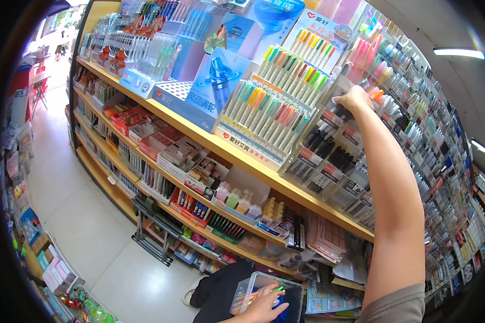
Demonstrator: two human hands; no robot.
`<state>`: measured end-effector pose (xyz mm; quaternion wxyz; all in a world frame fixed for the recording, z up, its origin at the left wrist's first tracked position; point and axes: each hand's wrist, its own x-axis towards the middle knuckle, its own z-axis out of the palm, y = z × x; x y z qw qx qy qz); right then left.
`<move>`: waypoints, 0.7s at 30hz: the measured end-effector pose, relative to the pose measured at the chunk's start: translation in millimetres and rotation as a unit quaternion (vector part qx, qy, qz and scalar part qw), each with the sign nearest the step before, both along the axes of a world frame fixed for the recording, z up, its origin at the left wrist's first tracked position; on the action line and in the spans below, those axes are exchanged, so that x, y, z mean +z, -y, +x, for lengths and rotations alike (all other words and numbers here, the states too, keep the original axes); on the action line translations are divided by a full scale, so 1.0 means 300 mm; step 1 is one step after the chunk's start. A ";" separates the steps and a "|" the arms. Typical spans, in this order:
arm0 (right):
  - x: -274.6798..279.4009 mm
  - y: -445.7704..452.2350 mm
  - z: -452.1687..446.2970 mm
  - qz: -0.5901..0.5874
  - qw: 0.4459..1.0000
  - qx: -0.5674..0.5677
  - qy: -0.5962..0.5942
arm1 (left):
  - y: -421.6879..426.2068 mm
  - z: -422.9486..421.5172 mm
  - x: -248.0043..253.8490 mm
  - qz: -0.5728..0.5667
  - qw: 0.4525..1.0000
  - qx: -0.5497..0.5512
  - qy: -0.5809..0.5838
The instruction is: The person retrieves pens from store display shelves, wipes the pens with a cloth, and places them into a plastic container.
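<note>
My right hand (355, 99) reaches to the top of a clear acrylic pen rack (307, 145). Its fingers curl down into an upper compartment, and their tips are hidden, so I cannot make out what they grip. Black pens (339, 159) fill the compartments below it. Low in the view, my left hand (264, 306) lies over a clear plastic bin (260, 278), fingers apart. Under and beside those fingers are loose pens (248, 297), some with orange or green parts. Something blue lies deeper in the bin.
Coloured markers (267, 110) stand in a tiered display left of the rack. A blue display box (218, 86) is beyond it. Lower shelves (199, 188) hold boxed stationery. A folded metal stool-like frame (151, 229) stands by the aisle floor (97, 215). More goods line the left side.
</note>
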<state>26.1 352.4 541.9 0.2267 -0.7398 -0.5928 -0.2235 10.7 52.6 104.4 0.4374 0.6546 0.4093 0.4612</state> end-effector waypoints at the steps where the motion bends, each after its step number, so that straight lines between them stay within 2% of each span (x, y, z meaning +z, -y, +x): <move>1: 0.002 -0.020 0.017 -0.013 1.000 0.011 -0.007 | 0.001 0.000 -0.004 0.002 1.000 0.003 0.002; 6: 0.001 -0.032 0.036 -0.037 0.996 0.046 -0.065 | -0.004 0.003 -0.014 -0.002 1.000 0.004 0.014; 9: -0.028 -0.026 0.022 0.019 0.996 -0.005 -0.086 | -0.005 -0.006 0.000 -0.018 1.000 0.000 0.019; 19: -0.085 0.040 -0.004 0.108 0.993 0.001 -0.047 | -0.008 -0.002 0.004 -0.010 1.000 -0.008 -0.027; 21: -0.092 0.010 0.028 0.141 0.989 0.039 -0.018 | -0.008 -0.001 0.007 -0.008 0.999 -0.012 -0.032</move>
